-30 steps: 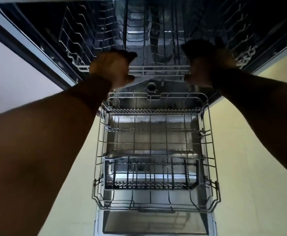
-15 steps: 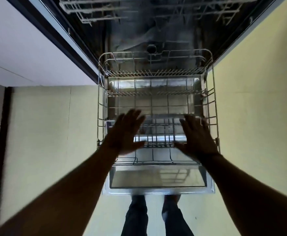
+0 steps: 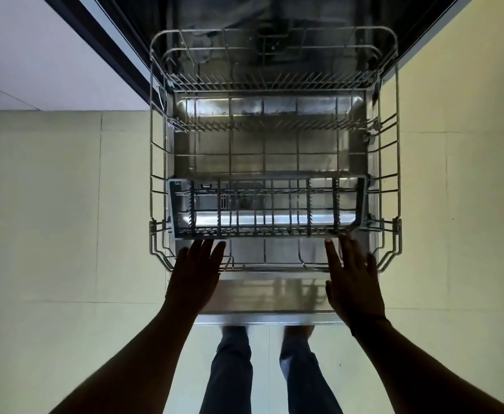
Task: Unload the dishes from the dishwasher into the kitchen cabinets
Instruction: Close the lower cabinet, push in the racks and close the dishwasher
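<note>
The lower dishwasher rack (image 3: 389,162), a grey wire basket, is pulled out over the open steel door (image 3: 270,315). No dishes show in it. A dark cutlery basket (image 3: 267,207) sits across its front part and looks empty. My left hand (image 3: 195,274) hovers flat with straight fingers over the rack's front left edge. My right hand (image 3: 353,280) is spread the same way over the front right edge. Neither holds anything. Whether the palms touch the wire is not visible.
The dishwasher tub (image 3: 244,13) opens at the top of the view. A white cabinet front (image 3: 35,49) lies to the left, pale floor tiles (image 3: 50,204) on both sides. My legs (image 3: 232,375) stand just behind the door's edge.
Both hands left the upper rack, which slid back out of sight, and came down toward me. They now hover at the lower rack's front edge. The view tilted further down.
</note>
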